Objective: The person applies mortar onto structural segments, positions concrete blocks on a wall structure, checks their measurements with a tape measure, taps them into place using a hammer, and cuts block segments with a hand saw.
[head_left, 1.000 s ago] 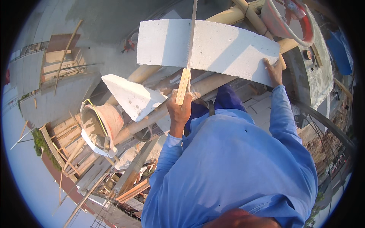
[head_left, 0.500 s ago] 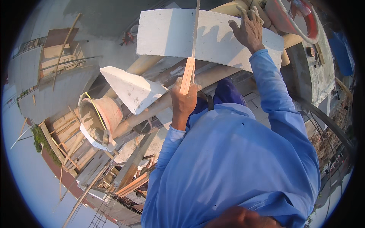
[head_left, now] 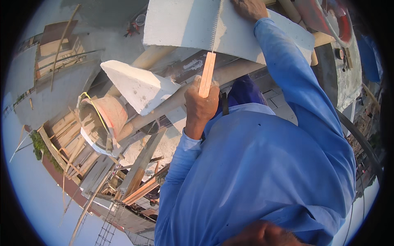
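Note:
My left hand (head_left: 200, 100) is closed round the pale wooden handle (head_left: 207, 76) of a hand saw. Its toothed blade (head_left: 215, 28) points away from me and lies across a large white lightweight block (head_left: 180, 24), beside a shadow line. My right hand (head_left: 250, 9) presses flat on the same block, to the right of the blade. The top edge of the view cuts off part of its fingers. A wedge-shaped white offcut (head_left: 137, 86) lies to the left, apart from both hands.
Bamboo poles (head_left: 234, 71) run beneath the block. At left hangs a mortar-smeared bucket (head_left: 102, 117) with a yellow handle. Another bucket (head_left: 316, 16) with a red inside stands at upper right, near a concrete ledge (head_left: 344, 78). Scaffolding and timber (head_left: 139, 184) drop away at lower left.
My right hand has moved left and farther away over the block, closer to the saw blade. The view has shifted, so the block sits higher. My left hand still grips the saw.

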Motion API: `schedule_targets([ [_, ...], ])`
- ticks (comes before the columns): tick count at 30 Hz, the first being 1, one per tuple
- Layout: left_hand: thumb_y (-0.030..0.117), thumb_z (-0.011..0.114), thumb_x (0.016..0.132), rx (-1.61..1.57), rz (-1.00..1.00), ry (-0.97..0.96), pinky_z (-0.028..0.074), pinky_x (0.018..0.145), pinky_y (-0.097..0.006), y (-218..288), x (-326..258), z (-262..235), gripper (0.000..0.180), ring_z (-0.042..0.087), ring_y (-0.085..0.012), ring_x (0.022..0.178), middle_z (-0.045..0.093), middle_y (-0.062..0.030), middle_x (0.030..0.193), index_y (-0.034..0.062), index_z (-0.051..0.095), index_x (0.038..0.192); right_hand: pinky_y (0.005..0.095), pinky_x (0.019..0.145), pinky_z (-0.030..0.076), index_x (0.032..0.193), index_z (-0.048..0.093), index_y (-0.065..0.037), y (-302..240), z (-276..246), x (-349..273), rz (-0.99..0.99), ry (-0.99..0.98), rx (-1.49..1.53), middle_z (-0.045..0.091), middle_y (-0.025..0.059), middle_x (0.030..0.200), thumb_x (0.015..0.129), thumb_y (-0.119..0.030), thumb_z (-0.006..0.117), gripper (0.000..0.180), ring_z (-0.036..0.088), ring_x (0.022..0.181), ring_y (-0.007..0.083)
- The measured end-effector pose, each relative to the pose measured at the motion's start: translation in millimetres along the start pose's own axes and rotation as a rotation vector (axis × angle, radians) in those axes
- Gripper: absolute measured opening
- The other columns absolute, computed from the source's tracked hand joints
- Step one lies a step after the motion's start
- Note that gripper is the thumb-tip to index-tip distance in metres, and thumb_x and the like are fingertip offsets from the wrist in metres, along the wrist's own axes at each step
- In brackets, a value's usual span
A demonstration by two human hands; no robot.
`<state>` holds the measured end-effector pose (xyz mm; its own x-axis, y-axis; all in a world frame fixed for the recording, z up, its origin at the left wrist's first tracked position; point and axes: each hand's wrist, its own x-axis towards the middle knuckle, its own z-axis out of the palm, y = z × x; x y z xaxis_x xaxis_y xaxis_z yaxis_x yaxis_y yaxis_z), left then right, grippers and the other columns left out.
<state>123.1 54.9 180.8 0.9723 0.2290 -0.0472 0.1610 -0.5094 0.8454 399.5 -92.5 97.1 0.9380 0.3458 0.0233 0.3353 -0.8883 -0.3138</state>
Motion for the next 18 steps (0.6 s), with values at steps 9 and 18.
schedule_targets([
  [9,0.001,0.059,0.070,-0.036,-0.274,0.010,0.042,0.052,-0.029,-3,-104,-27,0.009,0.051,-0.0141,0.056,0.050,-0.0089,0.063,-0.0046,0.053,0.073,0.0437,0.080,0.049,0.085,0.066,-0.005,9,3,0,-0.007,0.124,-0.005,0.066,0.0167,0.091,0.092,-0.033,0.037,0.041,0.063,0.088,0.0340],
  [18,0.001,0.058,0.069,-0.016,-0.119,0.046,0.041,0.046,-0.037,-17,-92,-23,0.012,0.049,-0.0276,0.046,0.045,-0.0139,0.057,-0.0013,0.047,0.068,0.0435,0.076,0.050,0.082,0.064,-0.006,28,13,-1,-0.097,0.067,-0.046,0.065,0.0163,0.088,0.092,-0.032,0.037,0.038,0.063,0.084,0.0331],
])
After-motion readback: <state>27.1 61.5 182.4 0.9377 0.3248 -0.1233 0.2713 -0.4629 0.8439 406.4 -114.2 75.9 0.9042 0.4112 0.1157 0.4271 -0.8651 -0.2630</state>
